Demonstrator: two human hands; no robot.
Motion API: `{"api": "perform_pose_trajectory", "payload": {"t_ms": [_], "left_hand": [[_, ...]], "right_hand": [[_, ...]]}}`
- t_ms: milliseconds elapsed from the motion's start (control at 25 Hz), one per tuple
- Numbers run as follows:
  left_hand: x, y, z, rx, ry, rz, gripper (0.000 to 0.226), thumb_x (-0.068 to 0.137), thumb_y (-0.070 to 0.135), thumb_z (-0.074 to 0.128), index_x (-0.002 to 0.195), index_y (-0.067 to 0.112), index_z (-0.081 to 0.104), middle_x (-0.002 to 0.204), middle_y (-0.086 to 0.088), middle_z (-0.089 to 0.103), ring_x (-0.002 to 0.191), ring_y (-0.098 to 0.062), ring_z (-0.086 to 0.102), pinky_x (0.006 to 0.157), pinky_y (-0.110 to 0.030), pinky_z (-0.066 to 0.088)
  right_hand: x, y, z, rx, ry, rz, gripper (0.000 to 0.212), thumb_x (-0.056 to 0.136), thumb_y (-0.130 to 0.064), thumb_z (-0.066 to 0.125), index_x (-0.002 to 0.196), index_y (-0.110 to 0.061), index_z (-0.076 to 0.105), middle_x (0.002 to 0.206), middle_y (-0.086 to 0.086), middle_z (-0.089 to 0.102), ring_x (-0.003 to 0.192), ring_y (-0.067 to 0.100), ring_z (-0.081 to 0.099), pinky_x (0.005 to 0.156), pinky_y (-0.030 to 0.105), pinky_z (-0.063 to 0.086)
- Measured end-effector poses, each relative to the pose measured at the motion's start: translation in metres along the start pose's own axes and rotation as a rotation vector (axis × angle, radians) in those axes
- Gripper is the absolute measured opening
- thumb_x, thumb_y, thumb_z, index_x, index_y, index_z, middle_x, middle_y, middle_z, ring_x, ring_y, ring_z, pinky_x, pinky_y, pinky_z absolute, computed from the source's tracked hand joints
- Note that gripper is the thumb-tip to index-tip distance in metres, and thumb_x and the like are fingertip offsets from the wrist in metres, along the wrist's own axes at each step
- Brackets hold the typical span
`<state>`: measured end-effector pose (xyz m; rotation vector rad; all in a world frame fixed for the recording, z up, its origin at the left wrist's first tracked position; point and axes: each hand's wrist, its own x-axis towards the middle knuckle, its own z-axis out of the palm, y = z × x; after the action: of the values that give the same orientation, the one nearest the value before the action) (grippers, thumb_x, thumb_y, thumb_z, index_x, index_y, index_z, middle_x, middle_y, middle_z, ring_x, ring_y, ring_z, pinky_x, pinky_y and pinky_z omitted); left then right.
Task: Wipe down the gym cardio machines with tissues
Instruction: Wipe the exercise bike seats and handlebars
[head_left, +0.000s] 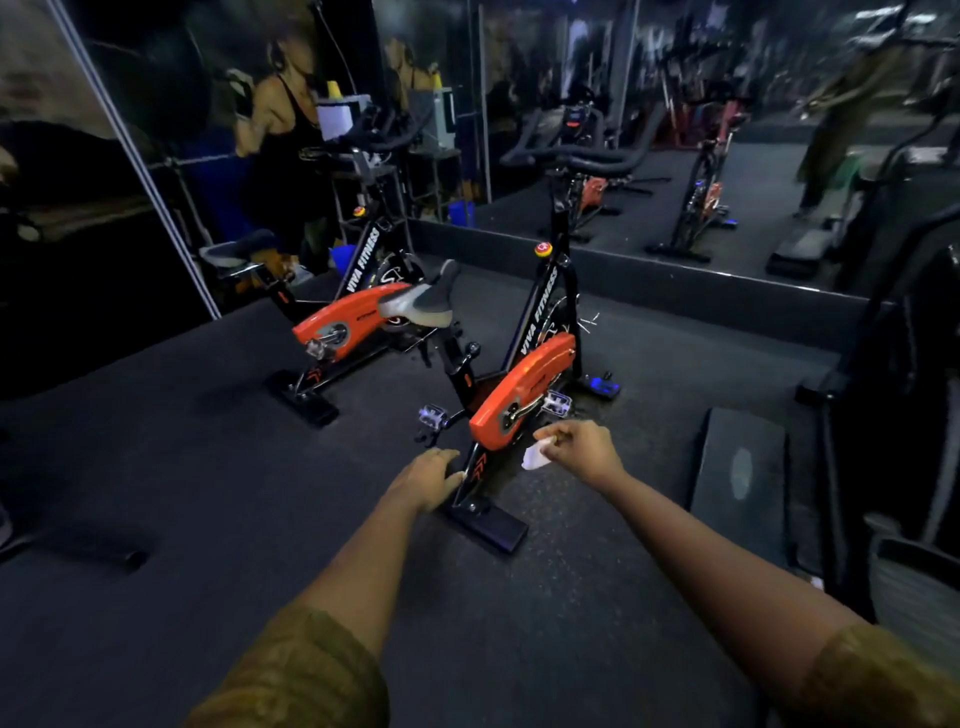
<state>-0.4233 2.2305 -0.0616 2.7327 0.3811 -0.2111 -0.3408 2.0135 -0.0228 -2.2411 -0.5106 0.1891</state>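
Right hand (582, 449) pinches tissue (535, 458) at bike (519, 400) cover edge; left hand (428, 480), fingers relaxed, rests on frame; floor (208, 441) open leftward.

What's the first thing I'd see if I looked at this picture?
The bright orange-and-black stationary bike in the middle of the dark floor stands out first, with a matching second bike to its left. At its near end, the right hand pinches a crumpled white tissue beside the orange cover, while the left hand touches the black rear frame. A big wall mirror behind reflects more machines.
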Motion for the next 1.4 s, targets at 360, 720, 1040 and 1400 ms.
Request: {"api": "perform_pose_trajectory", "payload": {"t_ms": [360,720,1040,1400], "left_hand": [[0.143,-0.045,-0.02,0.013,0.006,0.145,0.052,0.099,0.035,0.046,0.146,0.016,0.036,0.148,-0.004,0.038,0.134,-0.02,0.039,0.107,-0.029,0.032],[0.184,-0.033,-0.05,-0.625,0.262,0.078,0.037,0.092,0.022,0.062,0.128,0.016,0.058,0.117,0.004,0.064,0.108,-0.001,0.058,0.089,-0.003,0.038],[0.219,-0.006,-0.056,-1.07,0.227,-0.208,0.011,0.084,0.004,0.069,0.083,0.015,0.07,0.073,0.0,0.069,0.065,-0.004,0.062,0.063,-0.02,0.052],[0.222,0.003,-0.065,-1.564,0.166,-0.47,0.009,0.093,0.001,0.054,0.087,-0.001,0.061,0.078,-0.015,0.067,0.06,-0.014,0.066,0.058,-0.025,0.059]], "right_hand": [[0.149,0.002,0.032,0.176,-0.112,0.022,0.025,0.082,-0.001,0.066,0.1,-0.02,0.065,0.058,-0.01,0.057,0.045,-0.018,0.049,0.054,0.002,0.037],[0.256,0.0,0.053,0.807,-0.398,0.398,0.014,0.087,-0.001,0.06,0.101,0.0,0.062,0.062,-0.003,0.069,0.051,0.004,0.063,0.053,0.014,0.052],[0.272,-0.014,0.057,0.978,-0.43,0.524,0.019,0.091,-0.024,0.056,0.104,-0.01,0.06,0.059,-0.007,0.065,0.05,0.002,0.058,0.046,0.016,0.046],[0.264,-0.012,0.065,1.061,-0.282,0.427,0.034,0.084,0.006,0.06,0.114,-0.009,0.057,0.074,0.004,0.073,0.058,0.01,0.066,0.047,0.02,0.05]]}}
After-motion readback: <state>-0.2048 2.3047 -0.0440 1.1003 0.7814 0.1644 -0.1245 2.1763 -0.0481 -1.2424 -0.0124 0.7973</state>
